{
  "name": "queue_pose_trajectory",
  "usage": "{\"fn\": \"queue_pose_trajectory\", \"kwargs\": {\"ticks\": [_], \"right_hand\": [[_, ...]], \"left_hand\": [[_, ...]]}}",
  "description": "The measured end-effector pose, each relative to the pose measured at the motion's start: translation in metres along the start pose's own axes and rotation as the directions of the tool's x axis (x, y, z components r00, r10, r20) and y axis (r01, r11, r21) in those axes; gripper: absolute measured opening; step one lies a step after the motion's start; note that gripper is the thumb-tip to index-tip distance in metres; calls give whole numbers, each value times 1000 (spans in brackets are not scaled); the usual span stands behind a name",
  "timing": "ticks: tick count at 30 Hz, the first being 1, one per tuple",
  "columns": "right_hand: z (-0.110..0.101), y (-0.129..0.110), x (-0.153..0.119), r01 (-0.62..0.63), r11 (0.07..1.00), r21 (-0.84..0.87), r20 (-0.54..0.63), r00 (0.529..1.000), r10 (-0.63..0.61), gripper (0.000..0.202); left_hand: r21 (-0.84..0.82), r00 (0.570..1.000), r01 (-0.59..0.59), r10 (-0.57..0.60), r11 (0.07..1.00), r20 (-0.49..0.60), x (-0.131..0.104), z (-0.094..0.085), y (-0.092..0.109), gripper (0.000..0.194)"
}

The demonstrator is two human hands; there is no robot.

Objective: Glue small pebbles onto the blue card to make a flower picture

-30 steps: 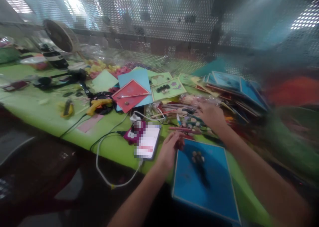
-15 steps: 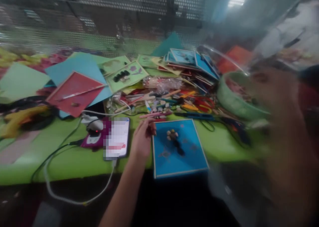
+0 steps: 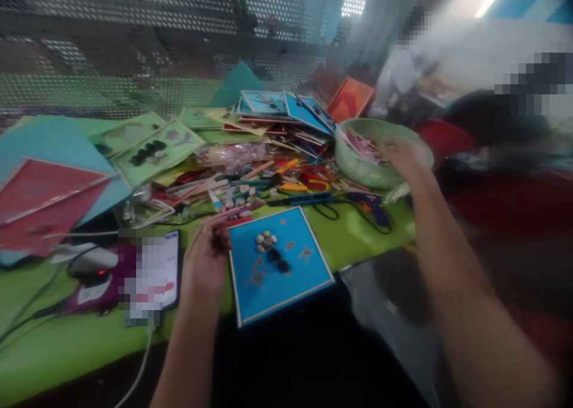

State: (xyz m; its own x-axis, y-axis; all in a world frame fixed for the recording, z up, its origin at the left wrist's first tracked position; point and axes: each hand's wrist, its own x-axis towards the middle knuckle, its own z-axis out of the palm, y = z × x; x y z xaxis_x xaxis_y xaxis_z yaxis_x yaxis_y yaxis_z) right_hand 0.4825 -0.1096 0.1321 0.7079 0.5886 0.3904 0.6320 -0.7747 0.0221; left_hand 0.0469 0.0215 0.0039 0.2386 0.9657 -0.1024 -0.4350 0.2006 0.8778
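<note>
My left hand (image 3: 206, 255) rests at the left edge of a blue picture board (image 3: 286, 300), its fingers curled closed. Whether anything is in those fingers is too dark to make out. Pebbles (image 3: 266, 241) form a small flower on the board, with black stones (image 3: 278, 261) beside it and grey printed shapes around. Over at the right, my right hand (image 3: 400, 157) reaches into a green basin (image 3: 367, 172) that holds pinkish pieces (image 3: 358, 145). Motion blurs that hand, and its fingers are hard to see.
A phone (image 3: 168, 264) and a purple power strip (image 3: 96, 288) with cables lie at left. Behind the board are scattered sticks and tools (image 3: 250, 184), a glue gun (image 3: 373, 208) and stacked picture boards (image 3: 286, 112). A person (image 3: 398, 73) is at the back right.
My right hand has gone from a raised, blurred position beside the basin down into it. The view has turned rightward, so the table's things appear further left. My left hand stays by the board.
</note>
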Motion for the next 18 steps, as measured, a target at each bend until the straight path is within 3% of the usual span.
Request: {"fn": "queue_pose_trajectory", "kwargs": {"ticks": [4,8,11,13,16,18], "right_hand": [[-11,-4,-12,125,940,316,75,985,-156,54],[-18,-39,-45,248,824,510,34,951,-308,55],[-23,-88,-80,452,542,708,-138,842,-521,60],[-25,-124,-103,501,407,764,-174,767,-618,54],[-27,-169,-128,532,301,791,-139,636,-759,47],[-27,-188,-138,548,307,778,-92,583,-807,49]], "left_hand": [[46,999,-46,46,998,1,1,0,0,22],[92,994,-112,110,989,28,2,8,1,24],[133,992,-111,103,985,71,1,18,5,30],[195,990,-98,75,976,122,3,23,8,36],[338,981,-66,-1,939,193,11,26,9,48],[394,984,-42,-30,918,175,19,26,8,53]]}}
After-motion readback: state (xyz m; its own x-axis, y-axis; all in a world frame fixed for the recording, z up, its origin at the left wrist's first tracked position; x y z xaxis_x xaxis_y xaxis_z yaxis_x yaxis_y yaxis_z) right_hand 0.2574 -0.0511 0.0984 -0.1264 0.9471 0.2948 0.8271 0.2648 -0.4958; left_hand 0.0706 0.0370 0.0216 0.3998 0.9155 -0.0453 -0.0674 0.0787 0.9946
